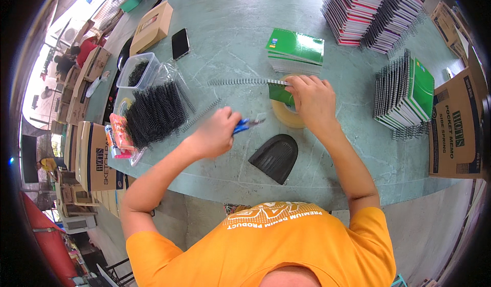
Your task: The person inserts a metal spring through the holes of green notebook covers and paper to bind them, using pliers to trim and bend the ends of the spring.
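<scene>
My right hand (pixel 313 100) grips a small green notebook (pixel 280 93) at its edge. From that notebook a long black spiral coil (pixel 235 82) sticks out to the left, its right end running along the notebook's top edge. My left hand (pixel 216 133), slightly blurred, is closed around blue-handled pliers (pixel 248 125) whose dark jaws point right. Beneath the notebook lies a roll of yellowish tape (pixel 287 117). A black ridged piece with a rounded end (pixel 279 156) rests on the table nearer to me. A stack of green-covered pads (pixel 296 49) sits just beyond my right hand.
At left are a heap of black coils (pixel 156 110), a clear plastic tub (pixel 137 72) and a phone (pixel 180 44). Spiral notebooks in tall stacks (pixel 353 10) stand far right, with green-covered ones (pixel 404 92) nearer. Cardboard boxes (pixel 455 126) flank the table; people are in the left background.
</scene>
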Demonstrator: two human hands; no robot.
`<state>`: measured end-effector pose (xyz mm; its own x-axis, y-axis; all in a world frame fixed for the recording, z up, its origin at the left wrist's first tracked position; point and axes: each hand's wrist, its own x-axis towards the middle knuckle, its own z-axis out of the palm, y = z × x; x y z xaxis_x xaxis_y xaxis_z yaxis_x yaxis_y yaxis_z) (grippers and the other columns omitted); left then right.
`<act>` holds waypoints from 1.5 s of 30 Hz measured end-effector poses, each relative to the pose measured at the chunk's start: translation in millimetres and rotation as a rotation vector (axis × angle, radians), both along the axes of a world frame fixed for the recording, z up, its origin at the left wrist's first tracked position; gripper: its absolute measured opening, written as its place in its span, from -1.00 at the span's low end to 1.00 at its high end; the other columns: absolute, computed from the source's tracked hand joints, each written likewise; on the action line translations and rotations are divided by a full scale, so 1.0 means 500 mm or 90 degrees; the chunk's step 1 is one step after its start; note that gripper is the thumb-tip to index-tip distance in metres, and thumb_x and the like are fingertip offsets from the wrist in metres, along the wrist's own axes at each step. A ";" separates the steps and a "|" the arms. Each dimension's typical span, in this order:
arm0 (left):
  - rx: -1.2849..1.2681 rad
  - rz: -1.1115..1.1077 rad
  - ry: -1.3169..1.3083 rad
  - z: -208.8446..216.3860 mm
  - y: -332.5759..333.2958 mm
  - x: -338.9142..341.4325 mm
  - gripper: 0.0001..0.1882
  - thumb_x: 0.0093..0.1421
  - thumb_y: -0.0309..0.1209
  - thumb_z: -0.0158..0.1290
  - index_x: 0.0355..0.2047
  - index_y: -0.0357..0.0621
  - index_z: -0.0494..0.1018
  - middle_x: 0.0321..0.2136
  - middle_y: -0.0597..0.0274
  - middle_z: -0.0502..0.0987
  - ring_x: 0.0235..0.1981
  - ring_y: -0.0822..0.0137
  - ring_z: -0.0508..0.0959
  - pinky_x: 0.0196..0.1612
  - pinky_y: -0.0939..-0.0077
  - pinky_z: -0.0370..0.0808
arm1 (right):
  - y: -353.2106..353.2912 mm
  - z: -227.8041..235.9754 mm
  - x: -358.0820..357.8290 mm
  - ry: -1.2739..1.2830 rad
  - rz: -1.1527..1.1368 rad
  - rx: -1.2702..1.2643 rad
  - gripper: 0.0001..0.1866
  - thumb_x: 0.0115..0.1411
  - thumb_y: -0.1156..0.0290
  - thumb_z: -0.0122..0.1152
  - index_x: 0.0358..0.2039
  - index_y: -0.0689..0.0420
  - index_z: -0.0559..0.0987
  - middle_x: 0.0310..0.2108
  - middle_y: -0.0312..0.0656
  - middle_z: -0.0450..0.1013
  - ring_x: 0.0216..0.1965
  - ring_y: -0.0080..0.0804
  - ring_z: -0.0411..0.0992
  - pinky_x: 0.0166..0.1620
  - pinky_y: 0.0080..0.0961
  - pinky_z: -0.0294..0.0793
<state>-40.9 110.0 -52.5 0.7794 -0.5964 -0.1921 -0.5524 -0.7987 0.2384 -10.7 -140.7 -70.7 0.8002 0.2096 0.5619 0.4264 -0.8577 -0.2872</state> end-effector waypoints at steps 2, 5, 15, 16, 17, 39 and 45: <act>-0.115 0.023 -0.028 0.059 -0.038 0.022 -0.71 0.04 -0.44 0.01 -0.22 -0.25 0.26 -0.34 -0.14 0.37 -0.27 -0.15 0.41 -0.20 0.13 0.37 | 0.000 0.000 -0.001 -0.001 -0.008 -0.003 -0.85 0.08 0.24 0.18 -0.42 0.02 0.52 -0.46 -0.36 0.49 -0.37 -0.38 0.44 -0.29 -0.40 0.31; -0.101 0.041 0.016 0.136 -0.083 0.050 -0.72 0.11 -0.36 -0.04 -0.21 -0.25 0.26 -0.38 -0.13 0.41 -0.28 -0.12 0.44 -0.21 0.13 0.38 | 0.006 0.005 -0.002 0.018 -0.021 0.005 -0.86 0.06 0.26 0.19 -0.42 0.03 0.52 -0.45 -0.36 0.49 -0.37 -0.38 0.44 -0.29 -0.39 0.31; 0.159 0.037 0.024 0.182 -0.135 0.094 -0.63 0.12 -0.20 -0.17 -0.18 -0.23 0.28 -0.30 -0.08 0.46 -0.24 -0.03 0.50 -0.17 0.11 0.43 | 0.011 -0.003 0.005 0.006 -0.004 0.109 -0.86 0.01 0.29 0.23 -0.43 0.03 0.51 -0.49 -0.36 0.46 -0.39 -0.34 0.43 -0.30 -0.34 0.32; 0.167 0.032 0.022 0.183 -0.141 0.096 -0.64 0.11 -0.22 -0.17 -0.19 -0.23 0.29 -0.33 -0.07 0.46 -0.25 -0.02 0.50 -0.18 0.11 0.43 | 0.010 -0.001 0.004 0.003 0.000 0.124 -0.87 0.00 0.30 0.23 -0.44 0.03 0.51 -0.50 -0.35 0.45 -0.40 -0.34 0.43 -0.31 -0.34 0.33; 0.174 0.027 0.020 0.184 -0.147 0.099 -0.65 0.11 -0.23 -0.16 -0.19 -0.22 0.30 -0.35 -0.05 0.46 -0.27 -0.02 0.50 -0.19 0.12 0.43 | 0.008 0.002 0.004 0.002 0.002 0.129 -0.87 0.00 0.31 0.23 -0.45 0.03 0.51 -0.50 -0.35 0.45 -0.40 -0.34 0.43 -0.31 -0.33 0.33; 0.024 0.107 -0.052 -0.078 -0.011 0.017 -0.51 0.07 0.05 0.06 -0.29 -0.17 0.43 -0.36 0.02 0.49 -0.24 0.03 0.49 -0.17 0.19 0.41 | -0.076 0.034 -0.012 0.196 0.055 0.252 -0.80 -0.04 0.45 0.32 -0.34 0.12 0.57 -0.39 -0.24 0.54 -0.38 -0.39 0.49 -0.28 -0.47 0.42; -0.253 0.114 -0.068 -0.109 -0.154 -0.057 -0.57 0.03 -0.19 0.16 -0.13 -0.13 0.42 -0.26 0.02 0.45 -0.23 0.04 0.47 -0.16 0.22 0.41 | -0.113 -0.052 -0.015 0.401 0.147 0.675 -0.77 -0.02 0.54 0.32 -0.28 0.23 0.60 -0.31 -0.25 0.56 -0.28 -0.57 0.45 -0.16 -0.61 0.42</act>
